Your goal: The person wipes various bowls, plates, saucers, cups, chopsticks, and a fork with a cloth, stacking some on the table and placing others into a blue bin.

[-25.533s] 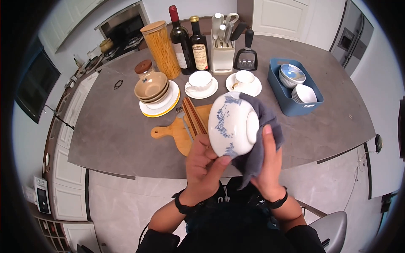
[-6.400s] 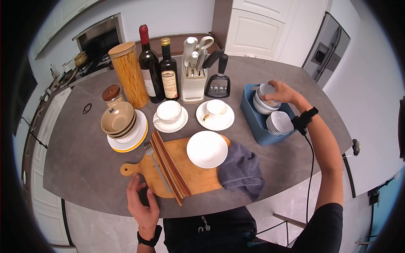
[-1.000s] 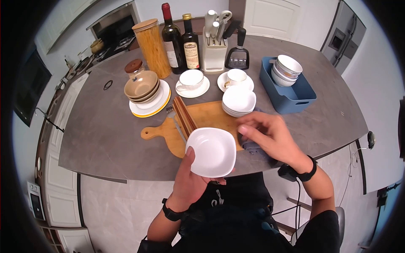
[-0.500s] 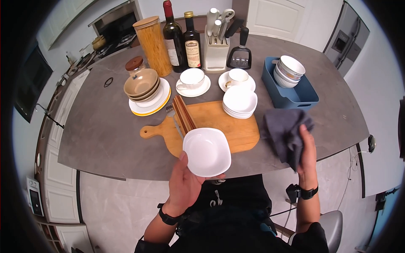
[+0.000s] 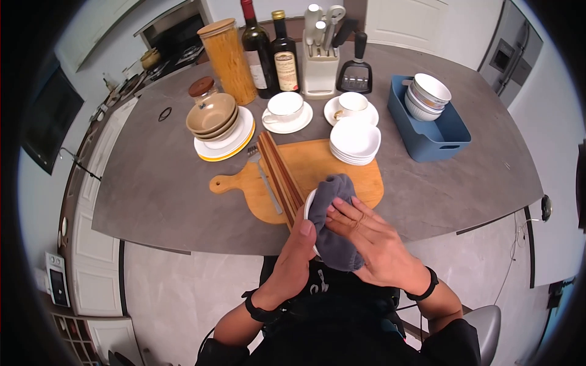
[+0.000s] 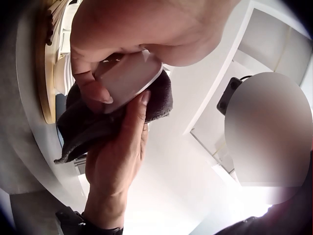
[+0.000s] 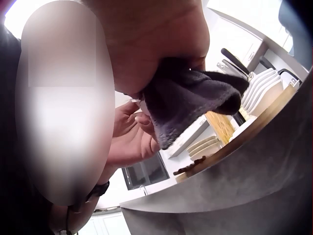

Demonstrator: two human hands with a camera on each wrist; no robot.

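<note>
My left hand (image 5: 292,268) grips a small white square bowl (image 6: 128,81), which is tipped on its side above the counter's near edge. A dark grey cloth (image 5: 334,244) covers the bowl's inside and laps over its rim. With my right hand (image 5: 379,251) I hold the cloth against the bowl, fingers spread over it; in the left wrist view that hand's thumb lies at the rim. Just beyond, on the wooden cutting board (image 5: 317,161), stand a stack of white square bowls (image 5: 354,139), several brown chopsticks (image 5: 281,171) and a fork (image 5: 266,180).
A blue bin (image 5: 427,143) with stacked round bowls (image 5: 427,97) stands at right. Two cups on saucers (image 5: 287,125), a knife block (image 5: 320,73), bottles (image 5: 285,64) and a pasta jar (image 5: 229,64) line the back. Brown bowls (image 5: 212,116) sit on plates at left.
The square bowls came out of the bin onto the board, one into my left hand. My right hand picked up the cloth and brought it leftward onto that bowl, which has tipped sideways.
</note>
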